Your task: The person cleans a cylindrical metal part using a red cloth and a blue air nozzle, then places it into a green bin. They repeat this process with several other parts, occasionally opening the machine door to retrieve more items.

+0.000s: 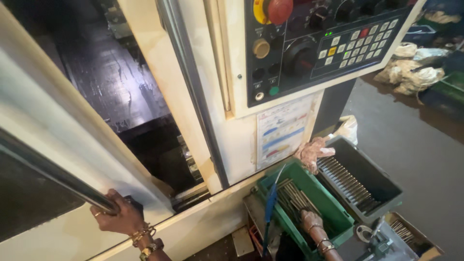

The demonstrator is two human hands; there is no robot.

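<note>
Our left hand (118, 216) clenches its fingers around the door bar (53, 171); our right hand (305, 216) reaches into the green bin (333, 212) among metal rods (292, 195), its grip hidden.

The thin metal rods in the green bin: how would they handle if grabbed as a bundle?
The metal rods look stiff and slim, so probably heavy as a bundle. Round and loosely stacked in the green bin, they would likely roll or slip apart. The right hand reaches among them.

Gold bangles and ring; right wrist bangled too
</note>
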